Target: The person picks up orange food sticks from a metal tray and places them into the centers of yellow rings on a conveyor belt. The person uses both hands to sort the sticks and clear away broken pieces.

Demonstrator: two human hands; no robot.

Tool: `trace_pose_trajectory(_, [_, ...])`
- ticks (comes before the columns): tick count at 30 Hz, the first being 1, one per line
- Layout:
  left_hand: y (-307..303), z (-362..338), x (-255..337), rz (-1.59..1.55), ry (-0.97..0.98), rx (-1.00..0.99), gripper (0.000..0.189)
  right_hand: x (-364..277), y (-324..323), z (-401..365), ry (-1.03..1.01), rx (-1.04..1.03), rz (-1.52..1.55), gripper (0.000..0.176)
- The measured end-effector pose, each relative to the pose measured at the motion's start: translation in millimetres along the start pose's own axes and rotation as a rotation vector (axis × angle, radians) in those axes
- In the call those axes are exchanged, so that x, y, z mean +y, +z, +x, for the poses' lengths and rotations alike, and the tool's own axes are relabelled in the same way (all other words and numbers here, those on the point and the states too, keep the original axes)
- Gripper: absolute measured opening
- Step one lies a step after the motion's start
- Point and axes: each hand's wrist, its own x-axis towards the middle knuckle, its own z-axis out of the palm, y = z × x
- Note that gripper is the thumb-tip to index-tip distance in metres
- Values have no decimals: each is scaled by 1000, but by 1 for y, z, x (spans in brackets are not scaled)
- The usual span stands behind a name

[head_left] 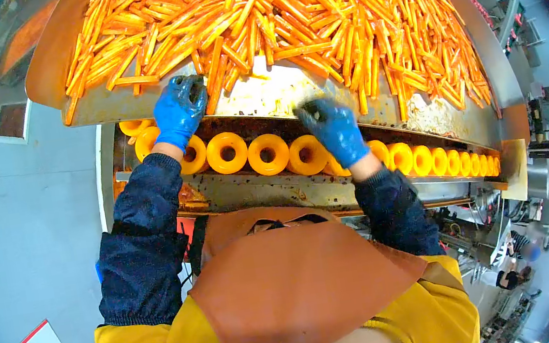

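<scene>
Both my hands wear stained blue gloves. My left hand (182, 111) is at the near edge of the metal tray (126, 107), beside glossy orange food sticks (214, 74). Its fingers are loosely bent and a little apart, with nothing visible in them. Farther right, my right hand (333, 127) hangs over the tray's near edge, above the yellow funnel-like rings. Motion smears its dark fingertips, so what they hold, if anything, cannot be made out. Between the hands is a bright patch of tray (270, 94) with pale residue.
A row of yellow round funnel openings (268, 154) runs along the tray's near side, below the edge. More sticks are heaped across the tray up to its raised right wall (483, 48). A brown apron (298, 281) covers my front. Distant people (510, 277) stand at the right.
</scene>
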Motion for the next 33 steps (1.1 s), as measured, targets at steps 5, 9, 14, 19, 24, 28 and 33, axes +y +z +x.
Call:
trace_pose_trajectory(5, [-3, 1, 4, -2, -10, 9, 21, 40, 22, 117, -79, -54, -637, 25])
trace_pose_trajectory(9, [-1, 1, 2, -15, -19, 12, 21, 16, 31, 145, 239, -478, -699, 24])
trace_pose_trajectory(14, [-1, -3, 1, 10, 23, 80, 20, 21, -7, 116, 211, -547, -464, 51])
trace_pose_trajectory(19, [2, -1, -1, -28, -3, 16, 21, 73, -27, 85, 443, -331, -201, 47])
trace_pose_trajectory(24, [7, -1, -7, -34, 13, 7, 22, 18, -58, 19, 450, 169, 742, 24])
trace_pose_trajectory(28, [4, -1, -3, -24, 7, 1, 21, 10, -24, -48, 558, 183, 883, 29])
trace_pose_trajectory(33, [1, 0, -2, -24, 8, -6, 21, 21, 7, -74, 452, 147, 406, 17])
